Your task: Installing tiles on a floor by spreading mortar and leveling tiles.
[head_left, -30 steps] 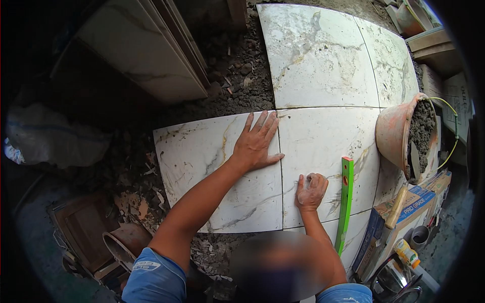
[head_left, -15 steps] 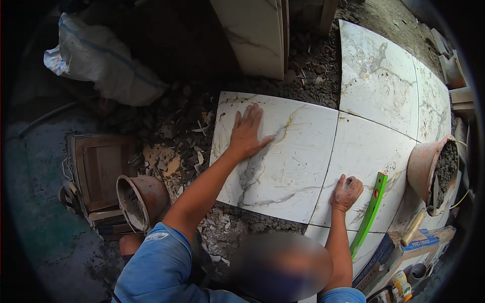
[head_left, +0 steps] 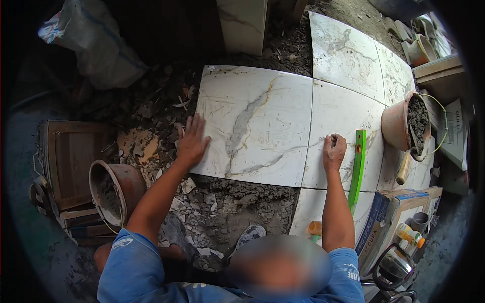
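Note:
My left hand (head_left: 192,142) lies with fingers spread over the left edge of a large white tile (head_left: 275,121) with grey and gold veining. It holds nothing. On the neighbouring tile to the right (head_left: 348,113) my right hand (head_left: 334,151) rests with its fingers curled in, and nothing shows in it. A green spirit level (head_left: 357,166) lies just right of that hand. Under the near edge of the veined tile, wet grey mortar (head_left: 252,194) shows.
A mortar-filled bucket (head_left: 396,126) and a wooden-handled tool (head_left: 403,169) sit on the tiles at right. Tile boxes (head_left: 384,217), a bottle (head_left: 406,233) and a kettle (head_left: 396,262) stand near right. Another bucket (head_left: 126,189) is at left, beside rubble (head_left: 174,202). A white sack (head_left: 101,45) lies far left.
My left hand has moved from the tile's upper middle to its left edge. My right hand stays curled on the neighbouring tile, a little farther up it. The view has shifted.

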The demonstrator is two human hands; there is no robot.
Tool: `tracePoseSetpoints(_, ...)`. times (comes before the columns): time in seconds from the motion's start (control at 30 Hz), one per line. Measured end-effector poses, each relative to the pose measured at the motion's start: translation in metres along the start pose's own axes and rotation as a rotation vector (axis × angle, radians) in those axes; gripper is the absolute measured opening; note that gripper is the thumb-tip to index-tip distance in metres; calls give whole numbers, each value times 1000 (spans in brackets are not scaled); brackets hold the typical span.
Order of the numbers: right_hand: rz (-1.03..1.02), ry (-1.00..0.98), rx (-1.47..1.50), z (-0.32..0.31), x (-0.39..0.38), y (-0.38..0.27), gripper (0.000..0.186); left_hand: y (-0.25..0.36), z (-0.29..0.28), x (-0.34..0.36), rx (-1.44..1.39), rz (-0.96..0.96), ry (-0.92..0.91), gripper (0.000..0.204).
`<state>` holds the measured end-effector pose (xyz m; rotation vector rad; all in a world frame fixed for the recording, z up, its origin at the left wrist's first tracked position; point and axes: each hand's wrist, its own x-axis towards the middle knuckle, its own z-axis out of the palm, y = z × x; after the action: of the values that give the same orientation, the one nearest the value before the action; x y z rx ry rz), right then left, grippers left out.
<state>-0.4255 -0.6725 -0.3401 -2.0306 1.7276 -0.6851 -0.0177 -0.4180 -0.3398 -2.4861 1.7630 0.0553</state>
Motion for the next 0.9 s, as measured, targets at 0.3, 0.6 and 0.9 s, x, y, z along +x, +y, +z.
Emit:
tracePoseSetpoints(0.3, 198, 80, -538, -146, -104, 110, 54, -190, -67, -81, 180, 132, 57, 36)
tracePoseSetpoints(0.6, 180, -257, -36, -149, -112, 112, 41, -205, -144, -148, -217, 152, 39, 56)
tracePoseSetpoints(0.9, -327, -519, -396, -32, 51, -107, 38, -182, -173, -225, -361, 124, -65, 63)
